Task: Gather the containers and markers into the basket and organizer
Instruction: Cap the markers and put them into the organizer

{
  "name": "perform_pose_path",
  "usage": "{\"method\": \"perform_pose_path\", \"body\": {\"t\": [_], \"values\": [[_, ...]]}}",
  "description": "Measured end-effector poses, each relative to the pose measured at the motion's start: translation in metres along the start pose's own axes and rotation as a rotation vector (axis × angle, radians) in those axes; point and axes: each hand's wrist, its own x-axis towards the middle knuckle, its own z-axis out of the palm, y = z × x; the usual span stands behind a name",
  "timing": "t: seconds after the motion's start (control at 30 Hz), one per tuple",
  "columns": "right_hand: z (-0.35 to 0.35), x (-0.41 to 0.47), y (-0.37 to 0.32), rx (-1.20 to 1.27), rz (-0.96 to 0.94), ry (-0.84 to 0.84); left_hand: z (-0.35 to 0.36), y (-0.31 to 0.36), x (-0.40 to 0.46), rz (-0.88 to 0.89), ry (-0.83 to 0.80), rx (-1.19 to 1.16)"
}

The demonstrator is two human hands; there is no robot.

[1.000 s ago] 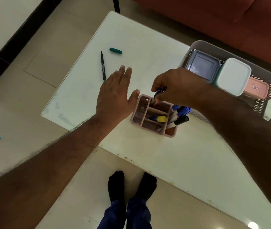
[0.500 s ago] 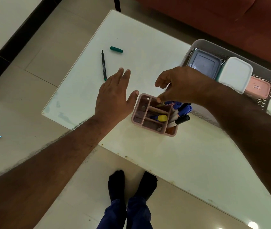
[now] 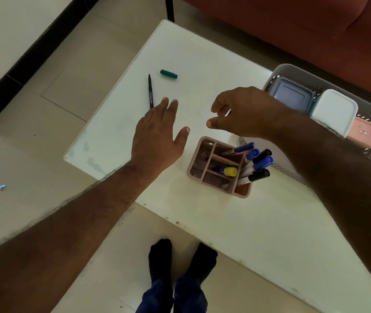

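A pink organizer (image 3: 205, 154) stands on the white table (image 3: 236, 222) and holds several markers (image 3: 257, 161) with blue, black and yellow caps. A grey basket (image 3: 293, 68) at the right holds a blue-grey container (image 3: 290, 96), a white one (image 3: 333, 111) and a pink one (image 3: 365, 132). An uncapped black marker (image 3: 150, 92) and its green cap (image 3: 168, 74) lie at the far left of the table. My left hand (image 3: 157, 134) hovers flat with straight fingers, its tips beside that marker's near end. My right hand (image 3: 241, 111) hangs above the organizer, fingers loosely curled and empty.
A red-brown sofa (image 3: 304, 26) runs behind the table. Tiled floor (image 3: 67, 86) surrounds the table's left and near edges, where my socked feet (image 3: 180, 260) stand. A dark table leg (image 3: 169, 7) shows at the far corner.
My right hand let a blue-capped marker go into the organizer and lifted away up and left. My left hand stayed nearly still close to the black marker.
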Motion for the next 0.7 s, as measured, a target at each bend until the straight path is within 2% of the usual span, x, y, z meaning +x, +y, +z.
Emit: {"method": "perform_pose_path", "body": {"t": [0.2,0.4,0.53,0.7], "values": [[0.008,0.055,-0.020,-0.007,-0.014,0.042,0.006,-0.026,0.024,-0.077,0.011,0.077],[0.025,0.121,-0.036,-0.092,-0.059,0.038,0.017,-0.058,0.056,-0.187,-0.083,0.156],[0.034,0.159,-0.043,-0.166,-0.056,-0.011,0.023,-0.067,0.070,-0.158,-0.176,0.211],[0.043,0.182,-0.047,-0.239,-0.032,-0.101,0.025,-0.066,0.073,-0.125,-0.163,0.242]]}}
